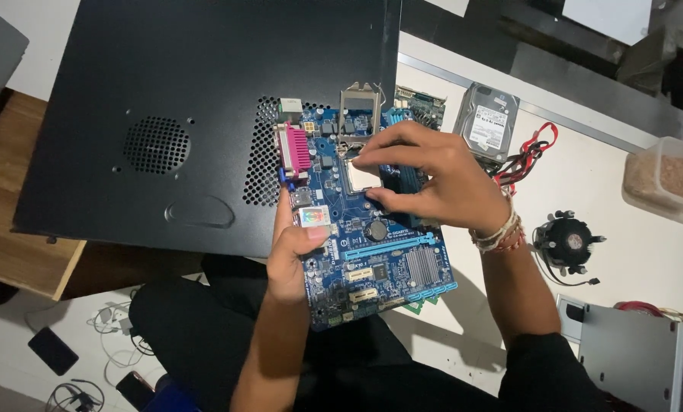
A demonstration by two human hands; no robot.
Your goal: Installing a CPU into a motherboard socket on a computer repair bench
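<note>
Silvery little processor chip (363, 177) is pinched between the thumb and fingertips (366, 159) of the right hand (433, 179), sitting right over the open socket on the blue motherboard (372, 229), with the metal retention frame (359, 107) flipped up behind it. Can't tell from this angle whether the chip is already seated or just hovering, since the fingers cover most of it. Left hand (292, 255) is closed around the board's left edge, thumb pressed on top near the rear ports, below the pink connector (293, 150). So the board seems to be half held, half propped on the black case panel (181, 114), which is the sketchy part imo: if that grip wobbles while the chip goes in, it could land crooked and bend the socket pins, and forcing it in the wrong orientation would do the same. Bare fingertips on the chip could also smudge its contacts, and static is a risk too. Off to the right on the white table (631, 252) there's a hard drive (488, 122), red cables (528, 156), a cooler fan (567, 243), a power supply (639, 366) and a plastic tub (666, 179).
</note>
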